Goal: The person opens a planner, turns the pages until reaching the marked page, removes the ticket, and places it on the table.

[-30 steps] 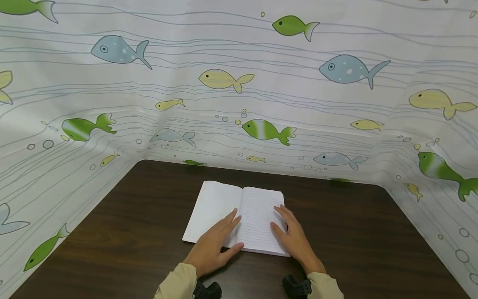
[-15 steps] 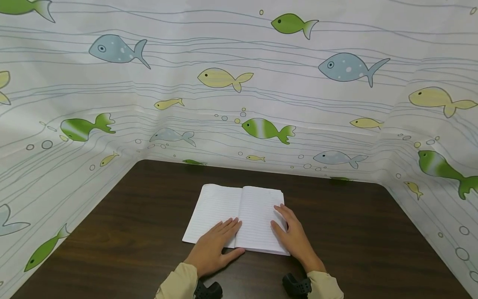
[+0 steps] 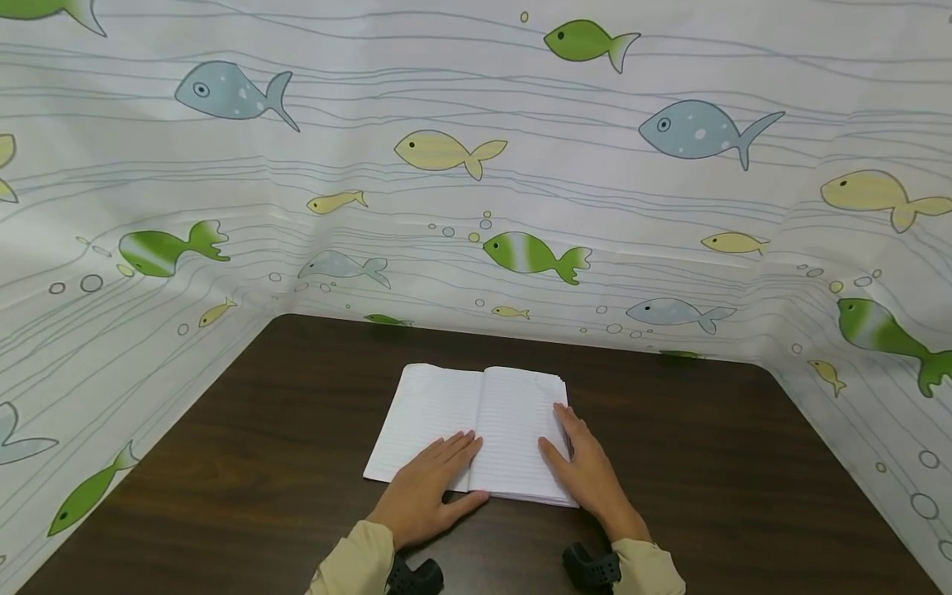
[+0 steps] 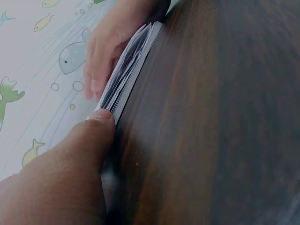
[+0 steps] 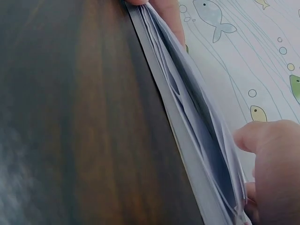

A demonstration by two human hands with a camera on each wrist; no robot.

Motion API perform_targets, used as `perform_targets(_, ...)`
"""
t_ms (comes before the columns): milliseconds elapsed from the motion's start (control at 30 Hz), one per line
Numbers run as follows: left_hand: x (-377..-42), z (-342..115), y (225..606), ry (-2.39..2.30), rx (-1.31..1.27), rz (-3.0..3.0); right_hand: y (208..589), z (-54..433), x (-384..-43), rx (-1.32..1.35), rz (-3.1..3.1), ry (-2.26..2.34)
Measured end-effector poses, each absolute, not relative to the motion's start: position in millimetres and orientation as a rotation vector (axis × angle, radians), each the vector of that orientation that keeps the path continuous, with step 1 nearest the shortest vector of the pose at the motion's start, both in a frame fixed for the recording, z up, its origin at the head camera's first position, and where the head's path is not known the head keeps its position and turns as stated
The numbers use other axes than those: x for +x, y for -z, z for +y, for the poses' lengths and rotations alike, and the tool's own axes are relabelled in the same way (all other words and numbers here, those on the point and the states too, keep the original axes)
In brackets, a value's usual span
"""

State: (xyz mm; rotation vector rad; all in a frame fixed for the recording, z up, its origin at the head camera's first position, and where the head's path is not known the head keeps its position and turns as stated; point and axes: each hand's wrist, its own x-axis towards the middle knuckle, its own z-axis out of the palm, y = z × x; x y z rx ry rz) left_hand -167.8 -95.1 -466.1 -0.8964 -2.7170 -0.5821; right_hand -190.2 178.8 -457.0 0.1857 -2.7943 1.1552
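An open notebook (image 3: 516, 413) with blank lined pages lies on the dark wooden table. My left hand (image 3: 427, 487) rests flat across the lower left page, fingertips at the centre fold and thumb at the bottom edge. At the right edge is my right hand (image 3: 587, 467), its thumb (image 3: 550, 450) over the right page and its fingers spread along the side. In the right wrist view, the notebook's pages (image 5: 187, 98) stand slightly fanned apart at the bottom edge, with the right thumb (image 5: 251, 136) close above them. The left wrist view has the left thumb (image 4: 101, 117) touching the page edges.
The dark tabletop (image 3: 223, 446) extends around the notebook on all sides. White sheeting (image 3: 476, 91) printed with fish surrounds the table at the back and both sides. Black wrist devices (image 3: 591, 568) sit below both hands, at the beige sleeves (image 3: 357, 558).
My left hand has lowered its fingers flat onto the left page near the fold, which now lies flatter. The right index finger has shifted slightly outward to the notebook's right edge.
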Motion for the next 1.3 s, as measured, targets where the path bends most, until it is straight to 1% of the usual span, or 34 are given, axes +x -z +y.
perform_targets(267, -168.4, -95.0, 467.9, 0.583, -0.878, -2.739, 457.7, 178.6, -189.0, 0.242, -2.822, -1.088)
perform_targets(867, -165.5, -93.8, 464.4, 0.784, -0.747, -2.822, 459.6, 178.6, -190.8, 0.436, -2.732, -1.085)
perform_targets(1300, -164.4, -93.5, 460.7, 0.836, -0.729, -2.827, 458.7, 177.7, -190.7, 0.431, -2.740, -1.110)
